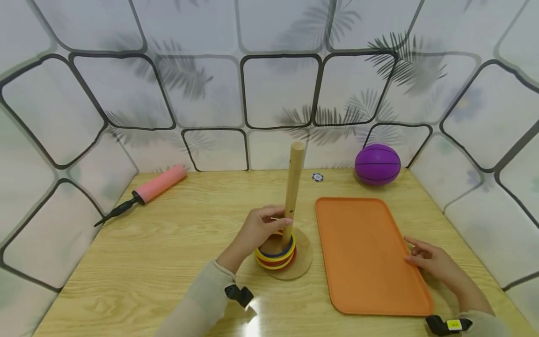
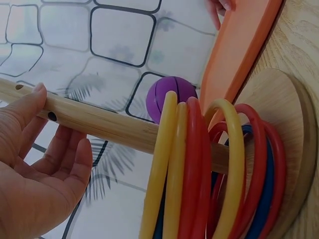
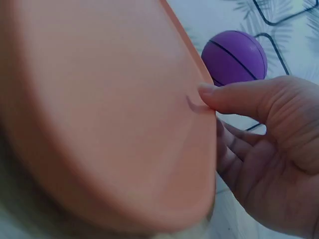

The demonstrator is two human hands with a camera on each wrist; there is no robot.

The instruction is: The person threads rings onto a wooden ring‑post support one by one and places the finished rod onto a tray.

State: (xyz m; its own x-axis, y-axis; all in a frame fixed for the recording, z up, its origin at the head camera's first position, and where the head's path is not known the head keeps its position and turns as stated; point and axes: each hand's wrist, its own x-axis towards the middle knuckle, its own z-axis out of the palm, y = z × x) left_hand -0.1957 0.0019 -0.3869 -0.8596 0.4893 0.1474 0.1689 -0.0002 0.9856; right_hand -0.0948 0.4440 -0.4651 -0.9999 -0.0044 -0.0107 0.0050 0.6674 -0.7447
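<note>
My left hand [image 1: 258, 229] holds an upright wooden post [image 1: 294, 182] low down, between the thumb and the fingers. The post rises from a round wooden base [image 1: 304, 262]. Yellow, red and blue rings [image 2: 232, 154] are stacked loosely around the post above the base, below the hand. In the right wrist view, my right hand [image 3: 279, 144] pinches the rim of an orange tray [image 3: 124, 99], thumb on top and fingers beneath the edge. The tray lies flat to the right of the ring stand in the head view.
A pink hand pump [image 1: 162, 183] with a black handle lies at the back left of the table [image 1: 147, 267]. At the back right rests a purple ball [image 1: 377, 164]. A small round chip [image 1: 317, 177] lies behind the tray. Patterned cloth walls [image 1: 278, 93] enclose the table.
</note>
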